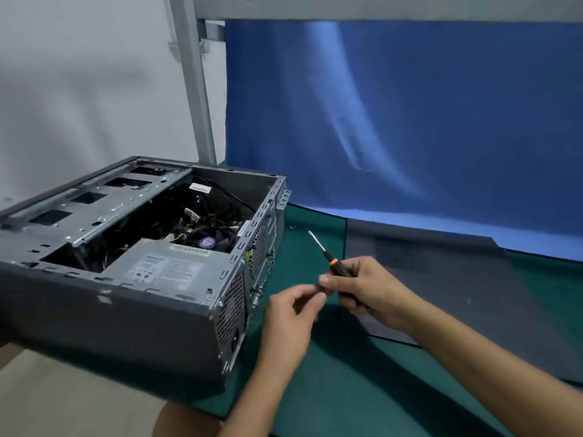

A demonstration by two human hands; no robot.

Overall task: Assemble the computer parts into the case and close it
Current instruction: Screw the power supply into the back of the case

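My right hand (362, 288) gripped the screwdriver (319, 245), my left hand (293, 313) pinched its butt — light, stiff. The case (126, 310), at the tabletop's (315, 389) left edge, I judged heavy — hold its frame.

Nothing is reading legibly. The white label (161, 268) on the power supply (202, 263), at the case's (110, 326) near right corner, is showing a blue heading and fine print, all blurred. The fan's purple sticker (206, 242) is also staying unreadable.
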